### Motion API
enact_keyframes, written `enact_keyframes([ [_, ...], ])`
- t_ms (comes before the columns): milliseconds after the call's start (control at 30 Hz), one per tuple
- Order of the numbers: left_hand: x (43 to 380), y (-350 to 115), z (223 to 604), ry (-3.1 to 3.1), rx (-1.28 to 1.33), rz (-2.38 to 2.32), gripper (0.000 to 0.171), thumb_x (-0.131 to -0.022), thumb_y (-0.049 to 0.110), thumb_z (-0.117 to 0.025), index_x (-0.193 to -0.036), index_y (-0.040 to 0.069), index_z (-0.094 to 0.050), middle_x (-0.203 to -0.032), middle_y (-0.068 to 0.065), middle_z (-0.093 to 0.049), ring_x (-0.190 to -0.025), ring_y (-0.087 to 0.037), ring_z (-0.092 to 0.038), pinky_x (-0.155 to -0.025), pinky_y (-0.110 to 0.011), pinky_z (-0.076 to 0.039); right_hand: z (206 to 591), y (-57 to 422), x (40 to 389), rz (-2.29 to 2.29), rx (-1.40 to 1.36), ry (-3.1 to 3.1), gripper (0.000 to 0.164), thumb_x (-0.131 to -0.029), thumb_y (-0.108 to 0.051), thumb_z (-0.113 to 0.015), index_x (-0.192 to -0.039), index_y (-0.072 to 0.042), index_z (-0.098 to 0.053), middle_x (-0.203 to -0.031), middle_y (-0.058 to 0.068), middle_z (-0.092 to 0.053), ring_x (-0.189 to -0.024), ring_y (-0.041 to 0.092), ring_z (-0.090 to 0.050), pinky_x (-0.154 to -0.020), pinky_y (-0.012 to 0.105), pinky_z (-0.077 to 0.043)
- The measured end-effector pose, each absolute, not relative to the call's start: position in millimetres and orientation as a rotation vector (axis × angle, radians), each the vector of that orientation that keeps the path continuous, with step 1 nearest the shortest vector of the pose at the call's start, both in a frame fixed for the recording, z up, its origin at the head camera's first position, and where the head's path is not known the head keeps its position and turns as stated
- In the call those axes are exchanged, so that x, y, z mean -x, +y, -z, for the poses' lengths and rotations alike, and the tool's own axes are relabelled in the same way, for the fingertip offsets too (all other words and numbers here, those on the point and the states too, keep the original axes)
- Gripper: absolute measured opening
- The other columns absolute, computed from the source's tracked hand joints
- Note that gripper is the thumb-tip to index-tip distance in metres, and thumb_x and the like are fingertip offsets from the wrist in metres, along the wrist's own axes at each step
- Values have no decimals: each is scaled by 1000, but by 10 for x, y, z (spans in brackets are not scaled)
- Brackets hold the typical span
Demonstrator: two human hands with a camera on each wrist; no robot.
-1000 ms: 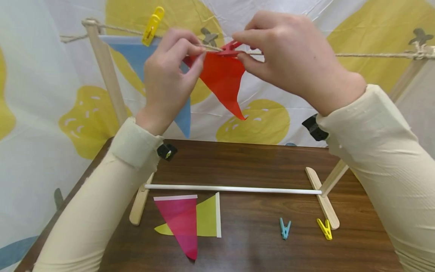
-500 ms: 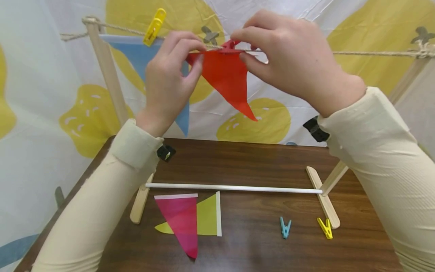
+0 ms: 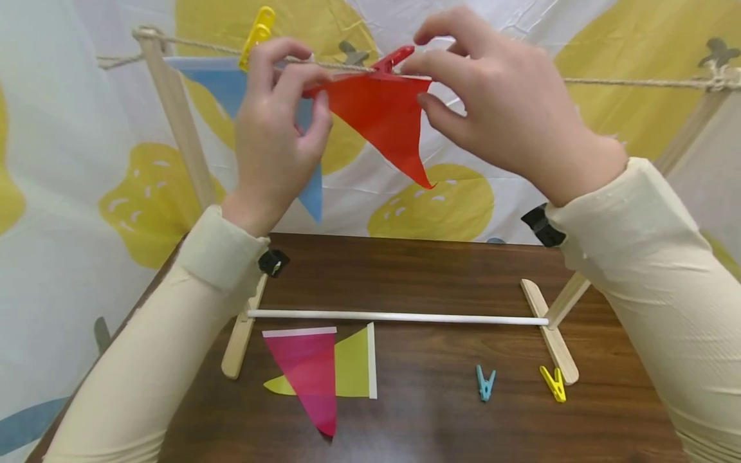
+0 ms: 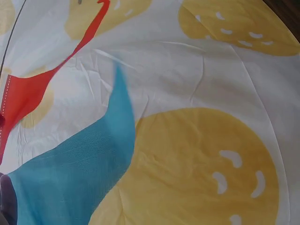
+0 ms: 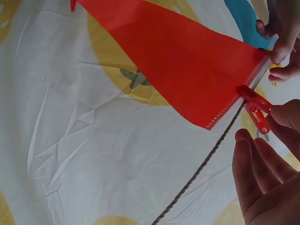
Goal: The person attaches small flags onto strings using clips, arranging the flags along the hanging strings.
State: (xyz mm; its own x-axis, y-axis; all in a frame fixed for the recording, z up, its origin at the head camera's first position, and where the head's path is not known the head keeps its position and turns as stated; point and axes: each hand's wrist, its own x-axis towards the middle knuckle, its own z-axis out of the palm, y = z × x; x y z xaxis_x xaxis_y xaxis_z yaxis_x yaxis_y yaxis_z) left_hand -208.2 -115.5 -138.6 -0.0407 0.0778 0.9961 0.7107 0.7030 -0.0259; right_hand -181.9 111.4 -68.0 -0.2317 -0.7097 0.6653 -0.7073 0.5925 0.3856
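Note:
A red pennant [image 3: 382, 116] hangs from the rope [image 3: 625, 81], with a red clothespin [image 3: 393, 60] clipped over its top edge. My left hand [image 3: 274, 122] is at the pennant's left top corner, thumb and fingertips a little apart. At the other end, my right hand [image 3: 492, 96] has its fingers spread beside the clothespin. The right wrist view shows its fingers loose around the clothespin handles [image 5: 258, 117], not squeezing. Behind my left hand hangs a blue pennant [image 3: 217, 87], and a yellow clothespin [image 3: 258, 35] sits on the rope above it.
A pink pennant [image 3: 307, 373] lies across a yellow-green pennant [image 3: 354, 366] on the brown table [image 3: 428, 399]. To the right lie a blue clothespin [image 3: 485, 384] and a yellow clothespin [image 3: 554, 384]. A white rod [image 3: 399, 317] joins the wooden stands. Patterned cloth [image 3: 341, 212] hangs behind.
My right fingers have let go of the red clothespin and spread apart. My left hand has shifted left and loosened at the red pennant's corner. The pennant stays on the rope.

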Motion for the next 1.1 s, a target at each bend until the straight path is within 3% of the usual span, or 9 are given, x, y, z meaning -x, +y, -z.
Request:
enact_keyframes([
  [133, 2072, -1184, 1397, -1523, 657, 599, 21, -85, 13, -47, -91, 0, -62, -105, -17, -49, -72, -18, -50, -52, -23, -40, 721, 1154, 1812, 1, -1143, -1895, 27, -88, -19, -47, -106, -10, -63, -117, 11, -50, -89, 28, -58, -62, 43, -49],
  [467, 2013, -1206, 1515, -1598, 721, 489, 20, -86, 13, -46, -91, 0, -61, -104, -14, -51, -73, -16, -51, -61, -26, -46, 1063, 1317, 1640, 27, -1220, -1799, 24, -87, -14, -43, -99, -6, -63, -108, 12, -55, -80, 23, -60, -48, 35, -46],
  [600, 1980, -1186, 1572, -1664, 755, 441, 22, -88, 16, -44, -92, 2, -60, -93, -10, -55, -70, -15, -51, -62, -25, -47, 1224, 1425, 1567, 24, -1263, -1830, 25, -85, -9, -43, -98, -4, -64, -101, 11, -58, -71, 23, -58, -50, 32, -46],
  [767, 1954, -1156, 1692, -1710, 813, 440, 20, -87, 16, -46, -87, 3, -62, -74, -5, -57, -60, -14, -49, -54, -24, -43, 1414, 1560, 1539, 2, -1287, -1870, 28, -83, -8, -42, -98, -3, -65, -95, 8, -61, -74, 23, -59, -59, 33, -48],
  [1100, 1909, -1100, 2003, -1809, 853, 433, 24, -86, 27, -51, -92, 6, -61, -72, 0, -57, -57, -10, -49, -46, -22, -39, 1778, 1784, 1547, -100, -1310, -1949, 29, -82, -11, -44, -102, -4, -64, -97, 6, -62, -84, 23, -59, -71, 38, -47],
])
